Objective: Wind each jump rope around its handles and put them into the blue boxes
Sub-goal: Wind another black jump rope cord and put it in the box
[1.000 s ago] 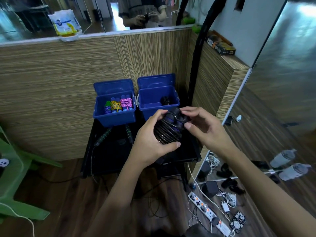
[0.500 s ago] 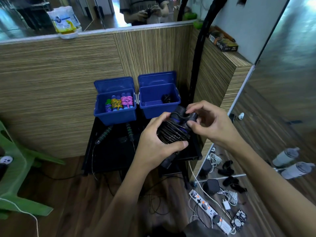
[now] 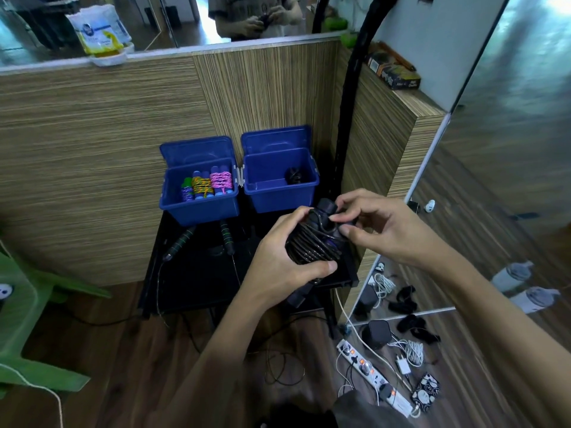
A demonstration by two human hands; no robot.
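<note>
Left hand point(image 3: 278, 267) grips the wound black rope point(image 3: 312, 242) around the coil, fingers curled over the top, thumb pressed along the lower edge. Right hand point(image 3: 380, 223) pinches the upper end of the bundle: thumb and forefinger closed on the rope's last loop at the handle tops, remaining fingers loosely curled above. Bundle held in the air over the right front part of the black table point(image 3: 197, 273), tilted, handle ends pointing up and away from the wrists. One handle end sticks out below the left palm. Beyond the grip, just past the fingertips, stands the right box point(image 3: 278, 193), lid up, one dark wound rope point(image 3: 295, 176) in its far right corner. To the left of that, touching side to side, the left box point(image 3: 199, 205), lid up, holding three wound ropes: a purple-green one, a yellow one point(image 3: 201, 185), a pink one point(image 3: 220, 180). Left of the grip, on the table in front of the left box, lies an unwound rope with two green-banded handles point(image 3: 182, 240), cord trailing off the table edge. Below and right of the grip, on the floor: power strip point(image 3: 374, 376), chargers, cables.
</note>
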